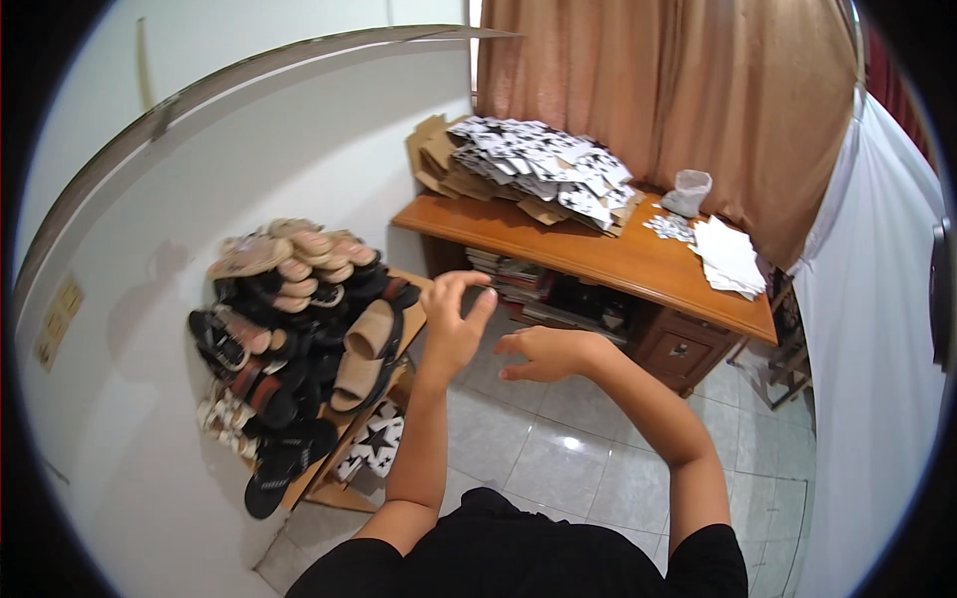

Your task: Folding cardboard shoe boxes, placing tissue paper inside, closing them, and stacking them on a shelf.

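My left hand is raised in mid-air with nothing in it, its fingers curved and the thumb held apart. To its right and slightly lower, my right hand reaches inward, also bare, with fingers spread. The two hands do not touch. Nearest to my left hand is a heap of sandals, stacked on a wooden shelf. Among them, a beige two-strap slide lies at the heap's right side. Beyond both hands stands a wooden desk.
On the desk lie black-and-white star-patterned bags over brown cardboard, white sheets, small pale pieces and a whitish plastic bag. Another star-patterned item sits in the low shelf. A white cloth hangs at right.
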Action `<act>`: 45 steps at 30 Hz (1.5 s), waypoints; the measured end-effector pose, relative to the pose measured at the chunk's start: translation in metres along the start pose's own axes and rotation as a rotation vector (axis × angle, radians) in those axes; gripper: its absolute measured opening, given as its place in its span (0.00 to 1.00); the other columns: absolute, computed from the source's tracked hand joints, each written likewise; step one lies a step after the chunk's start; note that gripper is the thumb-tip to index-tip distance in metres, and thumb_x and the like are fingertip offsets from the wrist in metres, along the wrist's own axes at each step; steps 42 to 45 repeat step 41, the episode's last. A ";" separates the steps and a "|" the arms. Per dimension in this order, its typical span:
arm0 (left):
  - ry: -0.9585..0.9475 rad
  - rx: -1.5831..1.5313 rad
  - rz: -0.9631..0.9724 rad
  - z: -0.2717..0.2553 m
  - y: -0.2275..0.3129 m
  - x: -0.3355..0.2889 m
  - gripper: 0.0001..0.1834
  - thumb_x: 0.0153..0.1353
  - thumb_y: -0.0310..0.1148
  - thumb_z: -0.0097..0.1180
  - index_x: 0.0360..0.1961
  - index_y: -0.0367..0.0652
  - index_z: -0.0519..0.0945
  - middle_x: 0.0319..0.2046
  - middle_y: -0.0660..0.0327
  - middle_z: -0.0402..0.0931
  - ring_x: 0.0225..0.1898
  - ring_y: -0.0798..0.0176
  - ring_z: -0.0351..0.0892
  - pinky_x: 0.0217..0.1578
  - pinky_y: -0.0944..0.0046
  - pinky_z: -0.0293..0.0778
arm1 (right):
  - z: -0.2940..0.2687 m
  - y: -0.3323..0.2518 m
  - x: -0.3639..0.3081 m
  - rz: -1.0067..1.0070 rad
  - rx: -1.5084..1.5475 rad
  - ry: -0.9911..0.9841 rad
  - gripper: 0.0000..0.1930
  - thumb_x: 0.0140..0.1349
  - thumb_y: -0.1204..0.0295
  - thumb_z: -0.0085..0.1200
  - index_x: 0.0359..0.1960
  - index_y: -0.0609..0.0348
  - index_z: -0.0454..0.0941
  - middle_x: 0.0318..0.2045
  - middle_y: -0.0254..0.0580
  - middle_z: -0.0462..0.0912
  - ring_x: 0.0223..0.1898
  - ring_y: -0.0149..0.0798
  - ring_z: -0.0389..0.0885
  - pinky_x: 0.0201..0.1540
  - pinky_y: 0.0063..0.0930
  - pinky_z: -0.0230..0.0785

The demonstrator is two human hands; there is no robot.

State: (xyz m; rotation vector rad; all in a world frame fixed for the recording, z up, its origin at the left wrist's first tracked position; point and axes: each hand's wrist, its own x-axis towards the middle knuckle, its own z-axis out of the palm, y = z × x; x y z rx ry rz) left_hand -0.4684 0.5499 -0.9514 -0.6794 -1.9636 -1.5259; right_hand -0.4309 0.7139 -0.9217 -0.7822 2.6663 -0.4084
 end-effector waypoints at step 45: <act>-0.624 1.039 -0.288 0.561 -0.475 0.432 0.33 0.44 0.44 0.63 0.52 0.43 0.69 0.58 0.47 0.60 0.62 0.43 0.52 0.58 0.41 0.51 | -0.088 0.666 0.094 0.444 0.645 0.787 0.25 0.53 0.64 0.55 0.51 0.61 0.67 0.49 0.54 0.69 0.54 0.49 0.66 0.57 0.39 0.56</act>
